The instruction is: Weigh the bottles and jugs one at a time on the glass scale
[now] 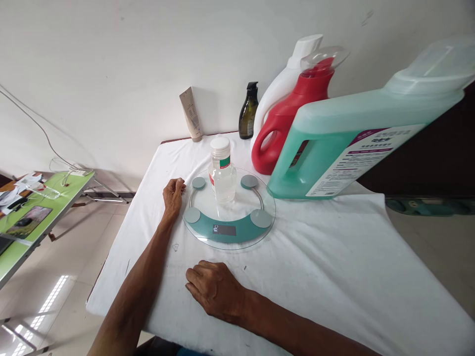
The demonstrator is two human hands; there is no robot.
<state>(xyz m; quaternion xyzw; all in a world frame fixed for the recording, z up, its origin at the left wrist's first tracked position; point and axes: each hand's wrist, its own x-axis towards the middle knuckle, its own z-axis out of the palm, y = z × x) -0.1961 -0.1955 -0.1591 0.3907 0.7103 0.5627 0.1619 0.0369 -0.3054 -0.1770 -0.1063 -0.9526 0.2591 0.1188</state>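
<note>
A round glass scale (229, 232) with teal trim lies on the white cloth of the table (326, 257). On its middle stands a small clear bottle (222, 172) with a white cap, upright. My left hand (173, 194) rests on the cloth just left of the scale's rim, fingers curled, holding nothing. My right hand (215, 289) lies palm down on the cloth in front of the scale, fingers together, also holding nothing.
Behind the scale stand a big green detergent jug (356, 143), a red jug (293, 116), a white jug (276, 94), a dark pump bottle (248, 112) and a beige tube (191, 114) against the wall. A green folding table (37, 212) stands at left.
</note>
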